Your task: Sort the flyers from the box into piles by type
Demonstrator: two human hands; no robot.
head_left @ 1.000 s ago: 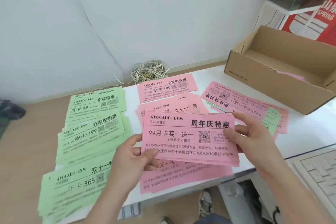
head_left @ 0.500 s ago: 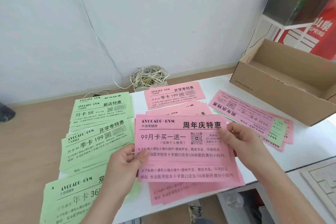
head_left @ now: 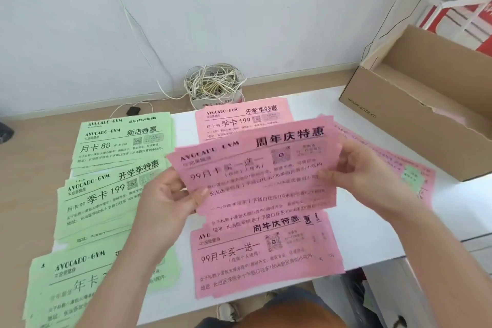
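My left hand (head_left: 170, 194) and my right hand (head_left: 356, 168) hold a stack of pink flyers (head_left: 255, 168) by its two short edges, tilted above the white table (head_left: 306, 98). Below it lies a pink pile (head_left: 266, 255) of the same kind. Another pink pile (head_left: 242, 117) sits behind. Three green piles lie on the left: a far one (head_left: 119, 141), a middle one (head_left: 98, 200), a near one (head_left: 72, 287). A mixed spread of pink flyers with a green one (head_left: 410, 173) lies to the right. The open cardboard box (head_left: 415, 120) stands at the back right.
A coil of white cable (head_left: 213, 85) rests on the floor behind the table, by the wall. A red and white item (head_left: 463, 16) stands behind the box. The table's front edge is close to my body.
The held pink stack has risen off the pile beneath it and tilted up on its right side. The camera has moved closer and dipped.
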